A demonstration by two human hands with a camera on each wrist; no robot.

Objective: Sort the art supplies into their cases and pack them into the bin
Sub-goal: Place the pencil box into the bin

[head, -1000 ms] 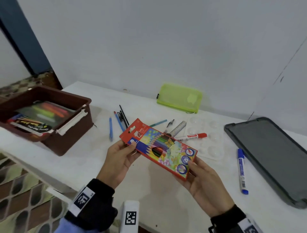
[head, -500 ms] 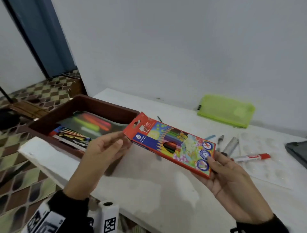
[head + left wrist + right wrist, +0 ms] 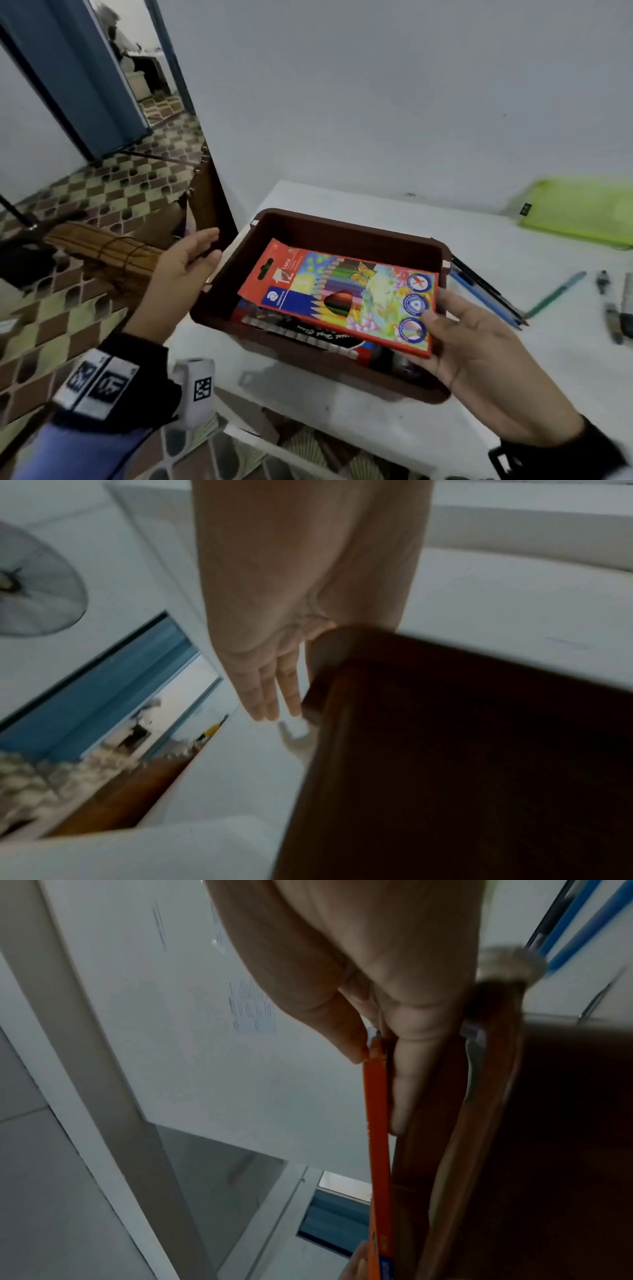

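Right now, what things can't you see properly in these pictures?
- Head view: what lies in the brown bin is mostly covered by the colored pencil box that the right hand holds.
- Head view: the green pouch is blurred and cut off by the right edge.
- Left wrist view: the left hand and the bin's wall are blurred.
- Right wrist view: only the box's orange edge shows.

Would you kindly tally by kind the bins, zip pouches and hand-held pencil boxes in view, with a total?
Brown bin: 1
Green zip pouch: 1
Coloured-pencil box, held by the right hand over the bin: 1
Total: 3
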